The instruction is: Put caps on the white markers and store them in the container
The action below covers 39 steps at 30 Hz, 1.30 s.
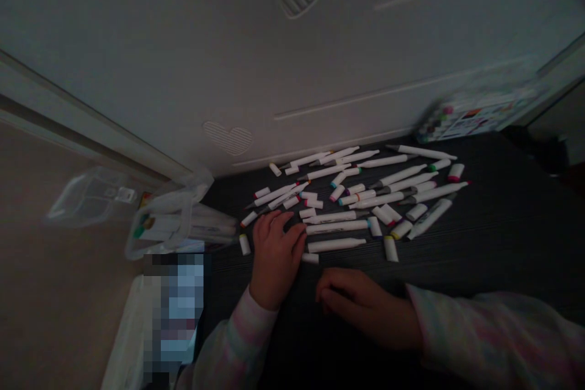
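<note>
My left hand (276, 256) lies palm down at the left end of a spread of white markers, fingers apart and slightly bent. Its thumb touches or nearly touches the end of a marker (337, 227); whatever is under the fingertips is hidden. Closer to me, my right hand (361, 304) rests loosely curled on the dark table (516, 244), and nothing shows in it. Just beyond it lies another uncapped marker (336, 245). Loose caps are scattered among the markers, including a yellow-banded cap (390, 248), a blue-banded cap (375, 226) and a white cap (311, 258).
An open clear plastic case (183, 219) with some markers inside lies at the left edge. Below it is a lit, pixelated screen (180, 311). A full marker pack (475, 113) stands at the back right, against a white panel (320, 73) with heart-shaped reliefs.
</note>
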Motion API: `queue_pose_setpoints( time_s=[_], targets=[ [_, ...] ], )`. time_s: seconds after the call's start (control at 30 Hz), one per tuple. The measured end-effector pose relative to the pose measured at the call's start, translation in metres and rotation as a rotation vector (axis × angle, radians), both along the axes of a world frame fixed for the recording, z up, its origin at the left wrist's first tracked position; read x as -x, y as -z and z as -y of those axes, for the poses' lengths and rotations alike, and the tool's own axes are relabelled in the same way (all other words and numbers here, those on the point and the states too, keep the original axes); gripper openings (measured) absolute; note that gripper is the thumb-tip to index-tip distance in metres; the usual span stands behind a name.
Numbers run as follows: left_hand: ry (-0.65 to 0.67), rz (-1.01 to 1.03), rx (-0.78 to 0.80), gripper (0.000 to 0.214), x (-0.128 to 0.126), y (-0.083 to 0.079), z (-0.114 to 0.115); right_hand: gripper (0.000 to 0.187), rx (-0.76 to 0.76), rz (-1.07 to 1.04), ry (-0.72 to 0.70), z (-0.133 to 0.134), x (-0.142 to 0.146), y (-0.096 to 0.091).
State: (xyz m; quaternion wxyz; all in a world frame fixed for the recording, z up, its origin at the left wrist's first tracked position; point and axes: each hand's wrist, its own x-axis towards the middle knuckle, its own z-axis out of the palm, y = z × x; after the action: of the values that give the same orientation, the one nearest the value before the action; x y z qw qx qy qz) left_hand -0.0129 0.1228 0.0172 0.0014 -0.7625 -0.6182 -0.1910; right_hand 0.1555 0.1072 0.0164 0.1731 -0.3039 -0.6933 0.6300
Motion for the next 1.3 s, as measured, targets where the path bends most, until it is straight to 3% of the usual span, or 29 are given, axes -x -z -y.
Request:
queue_pose_setpoints(
  time_s=[1.3],
  targets=[
    [0.006,-0.009,0.084,0.017,0.0019,0.0027,-0.0019,0.022,-0.01,0.029,-0.004,-0.002,0.0002,-0.0034]
  ],
)
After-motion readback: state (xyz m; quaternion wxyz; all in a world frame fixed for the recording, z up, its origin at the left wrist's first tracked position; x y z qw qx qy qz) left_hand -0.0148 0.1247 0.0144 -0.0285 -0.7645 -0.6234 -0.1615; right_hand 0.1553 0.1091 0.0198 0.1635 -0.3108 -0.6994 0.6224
